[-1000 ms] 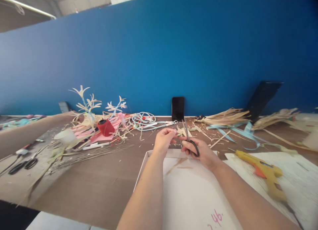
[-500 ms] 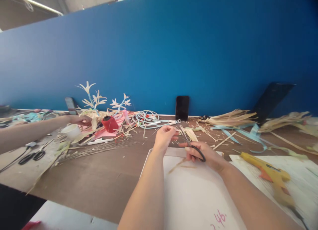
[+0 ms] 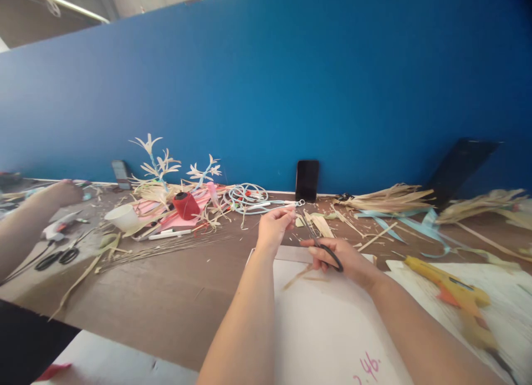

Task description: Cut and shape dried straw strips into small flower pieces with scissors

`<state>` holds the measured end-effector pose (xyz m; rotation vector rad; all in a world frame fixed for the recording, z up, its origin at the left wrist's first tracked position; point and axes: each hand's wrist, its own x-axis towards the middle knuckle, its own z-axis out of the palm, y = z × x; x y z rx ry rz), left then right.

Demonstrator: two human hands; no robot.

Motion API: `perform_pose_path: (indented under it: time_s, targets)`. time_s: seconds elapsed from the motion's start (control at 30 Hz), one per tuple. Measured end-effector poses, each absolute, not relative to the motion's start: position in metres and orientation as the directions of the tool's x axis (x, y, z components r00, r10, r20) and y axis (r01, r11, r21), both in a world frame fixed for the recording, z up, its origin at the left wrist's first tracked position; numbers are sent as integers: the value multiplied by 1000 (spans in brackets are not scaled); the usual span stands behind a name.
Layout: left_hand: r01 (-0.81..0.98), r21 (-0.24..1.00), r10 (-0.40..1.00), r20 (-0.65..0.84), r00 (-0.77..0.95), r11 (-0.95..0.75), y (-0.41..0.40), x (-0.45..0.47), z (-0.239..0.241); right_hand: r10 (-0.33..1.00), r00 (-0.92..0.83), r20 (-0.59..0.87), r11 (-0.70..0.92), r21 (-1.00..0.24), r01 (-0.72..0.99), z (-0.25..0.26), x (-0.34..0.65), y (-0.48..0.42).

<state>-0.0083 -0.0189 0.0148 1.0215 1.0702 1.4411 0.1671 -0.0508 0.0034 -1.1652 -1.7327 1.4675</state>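
My right hand [image 3: 341, 260] grips black-handled scissors [image 3: 320, 244], whose blades point up and to the left toward my other hand. My left hand [image 3: 274, 227] is pinched shut on a thin pale strip [image 3: 286, 209] just above the blade tips. Both hands hover over the far edge of a white sheet [image 3: 324, 324] with pink writing. A cut straw sliver [image 3: 297, 276] lies on the sheet below them.
A yellow glue gun [image 3: 453, 293] lies at the right on white paper. Dried husk bundles [image 3: 386, 196], blue ribbon, a phone [image 3: 307, 180], red thread spool [image 3: 185, 205], white cup [image 3: 122, 217] and straw flowers litter the brown table. Another person's arm [image 3: 25, 230] reaches in at left, near black scissors [image 3: 56, 258].
My right hand tipped the scissors' blades down and leftward, and my left hand rose a little with the strip. The other person's hand pulled back from the cup toward the far left.
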Motion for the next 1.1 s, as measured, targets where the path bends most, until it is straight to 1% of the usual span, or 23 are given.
perform_pose_path:
  time_s: [0.17,0.3,0.43,0.53,0.63,0.87,1.1]
  targets:
    - [-194,974,991,106,-84,-120,-20,-9,14,891,-441,-108,0,-971,238,2,167,-51]
    - [-195,974,992,103,-73,-115,-20,-8,14,891,-442,-99,6,-973,230,2,166,-51]
    - [-242,965,991,78,-111,-103,-22,-7,16,884,-457,-104,6,-972,233,2,166,-51]
    - [-285,953,992,74,-104,-101,-24,-5,18,880,-461,-118,7,-965,261,2,166,-51]
    - [-290,953,994,63,-90,-87,-25,-4,19,879,-459,-131,9,-957,289,1,165,-51]
    - [-250,965,995,64,-82,-83,-25,-5,19,873,-464,-148,11,-946,323,0,165,-50]
    - [-148,983,993,98,-66,-107,-22,-8,14,868,-470,-162,18,-935,355,0,164,-49]
